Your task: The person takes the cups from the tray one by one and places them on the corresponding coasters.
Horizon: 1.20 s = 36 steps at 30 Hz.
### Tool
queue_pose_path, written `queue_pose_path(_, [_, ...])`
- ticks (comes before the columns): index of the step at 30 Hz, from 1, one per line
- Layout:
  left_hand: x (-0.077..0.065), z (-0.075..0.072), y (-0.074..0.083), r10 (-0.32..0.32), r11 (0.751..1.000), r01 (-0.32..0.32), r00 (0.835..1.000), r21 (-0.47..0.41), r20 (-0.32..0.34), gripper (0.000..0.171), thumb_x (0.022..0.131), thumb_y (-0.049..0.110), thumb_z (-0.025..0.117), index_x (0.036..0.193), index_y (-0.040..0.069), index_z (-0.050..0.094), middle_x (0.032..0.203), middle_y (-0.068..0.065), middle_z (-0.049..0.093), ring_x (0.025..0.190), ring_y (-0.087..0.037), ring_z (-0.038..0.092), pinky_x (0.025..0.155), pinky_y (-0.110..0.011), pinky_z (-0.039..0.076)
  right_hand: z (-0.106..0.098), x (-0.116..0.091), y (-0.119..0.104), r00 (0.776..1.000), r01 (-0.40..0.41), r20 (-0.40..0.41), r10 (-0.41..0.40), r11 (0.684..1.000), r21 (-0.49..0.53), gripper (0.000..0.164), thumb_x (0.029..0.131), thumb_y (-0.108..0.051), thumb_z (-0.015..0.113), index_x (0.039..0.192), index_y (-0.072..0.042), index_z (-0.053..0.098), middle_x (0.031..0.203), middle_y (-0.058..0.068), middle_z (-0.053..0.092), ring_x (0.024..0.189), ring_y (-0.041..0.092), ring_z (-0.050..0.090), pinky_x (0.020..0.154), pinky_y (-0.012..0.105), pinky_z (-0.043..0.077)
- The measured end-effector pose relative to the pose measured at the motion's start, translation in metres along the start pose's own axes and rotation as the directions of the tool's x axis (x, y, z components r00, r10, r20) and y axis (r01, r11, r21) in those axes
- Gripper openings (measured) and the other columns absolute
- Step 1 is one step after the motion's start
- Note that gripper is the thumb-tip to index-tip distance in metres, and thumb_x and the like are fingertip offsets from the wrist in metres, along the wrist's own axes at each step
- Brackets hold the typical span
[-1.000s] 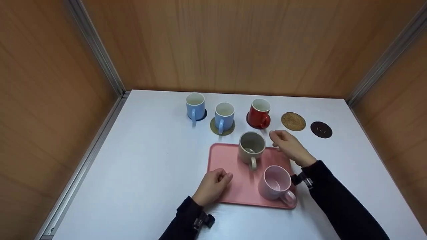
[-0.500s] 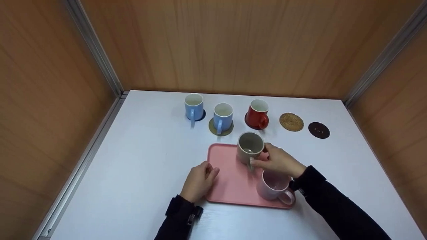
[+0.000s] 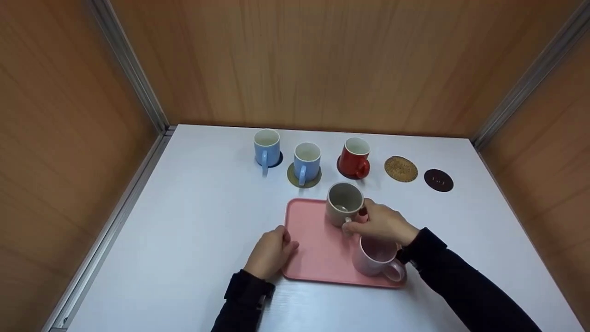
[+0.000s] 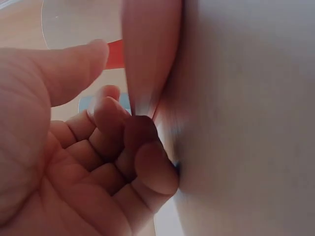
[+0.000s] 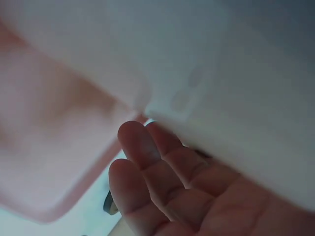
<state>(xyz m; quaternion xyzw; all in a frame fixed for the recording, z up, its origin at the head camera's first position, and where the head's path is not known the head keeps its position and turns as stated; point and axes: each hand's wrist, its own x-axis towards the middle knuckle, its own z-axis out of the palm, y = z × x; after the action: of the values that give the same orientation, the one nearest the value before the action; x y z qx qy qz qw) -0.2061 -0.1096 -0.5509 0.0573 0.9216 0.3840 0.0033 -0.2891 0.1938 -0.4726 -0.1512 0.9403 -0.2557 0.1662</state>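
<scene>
A grey-beige mug (image 3: 345,205) stands on the pink tray (image 3: 318,249) near its far side. My right hand (image 3: 385,225) grips this mug by its handle, thumb at the near side and fingers at the mug's right. In the right wrist view, the fingers (image 5: 135,196) are curled close to a large blurred pale surface. Below that hand, a pale pink mug (image 3: 375,258) sits in the tray's near right corner, partly covered by the hand. At the tray's left edge is my left hand (image 3: 269,253), with curled fingers (image 4: 155,167) against the rim and the thumb raised above it.
Behind the tray stand two light blue mugs (image 3: 267,146) and a red mug (image 3: 354,159), each on a coaster. To their right lie a woven tan coaster (image 3: 401,168) and a dark brown coaster (image 3: 439,180). Wooden panels (image 3: 295,64) surround the white table (image 3: 184,221).
My right hand came down from beyond the tray onto the grey-beige mug's handle. My left hand moved left from over the tray to its left edge.
</scene>
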Motion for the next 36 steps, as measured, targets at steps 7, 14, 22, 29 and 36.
queue_pose_path(7, [0.0, 0.001, 0.001, -0.024, 1.0, 0.024, 0.999, 0.0, 0.021, 0.021, 0.101, 0.02, 0.074, 0.091, 0.011, 0.058, 0.076, 0.001, 0.054, 0.067, -0.013, 0.051, 0.061, -0.027, 0.043, -0.003, -0.001, 0.01, 0.996, 0.093, -0.028, -0.09, 0.99, 0.106, 0.045, 0.093, -0.036, 0.073, 0.126, -0.007, 0.067, 0.111, 0.009, 0.076, 0.105, 0.023, 0.07, 0.091, 0.041, 0.056])
queue_pose_path(14, [0.0, 0.001, 0.003, -0.015, 1.0, 0.014, 1.0, 0.018, 0.019, 0.024, 0.103, 0.025, 0.072, 0.09, 0.012, 0.058, 0.075, 0.002, 0.053, 0.066, -0.013, 0.05, 0.06, -0.027, 0.042, -0.009, -0.005, 0.025, 0.991, 0.135, -0.025, -0.133, 0.975, 0.176, 0.047, 0.102, -0.034, 0.069, 0.135, -0.001, 0.068, 0.121, 0.014, 0.077, 0.115, 0.027, 0.071, 0.1, 0.046, 0.057])
queue_pose_path(22, [-0.001, 0.001, 0.001, -0.031, 1.0, 0.031, 0.999, 0.005, 0.019, 0.024, 0.103, 0.028, 0.072, 0.092, 0.011, 0.059, 0.078, 0.001, 0.055, 0.069, -0.014, 0.052, 0.063, -0.028, 0.044, -0.001, -0.012, 0.042, 0.991, 0.135, -0.053, -0.126, 0.962, 0.237, 0.032, 0.111, -0.032, 0.057, 0.115, -0.006, 0.077, 0.149, 0.016, 0.065, 0.138, 0.033, 0.059, 0.119, 0.053, 0.043])
queue_pose_path(29, [-0.002, 0.001, -0.001, -0.011, 1.0, 0.011, 1.0, 0.004, 0.002, 0.025, 0.104, 0.029, 0.072, 0.091, 0.011, 0.059, 0.075, 0.002, 0.053, 0.066, -0.012, 0.05, 0.061, -0.026, 0.042, 0.004, -0.012, 0.046, 0.995, 0.101, -0.049, -0.09, 0.936, 0.338, 0.038, 0.113, -0.035, 0.053, 0.118, -0.003, 0.072, 0.143, 0.017, 0.067, 0.135, 0.031, 0.06, 0.115, 0.047, 0.043])
queue_pose_path(36, [-0.001, 0.001, -0.001, 0.008, 1.0, -0.008, 1.0, 0.015, -0.008, 0.025, 0.103, 0.029, 0.072, 0.091, 0.011, 0.059, 0.075, 0.002, 0.052, 0.066, -0.012, 0.049, 0.062, -0.027, 0.042, 0.005, -0.012, 0.048, 0.994, 0.104, -0.026, -0.102, 0.919, 0.381, 0.04, 0.114, -0.034, 0.052, 0.118, 0.001, 0.071, 0.139, 0.014, 0.068, 0.13, 0.023, 0.06, 0.115, 0.044, 0.042])
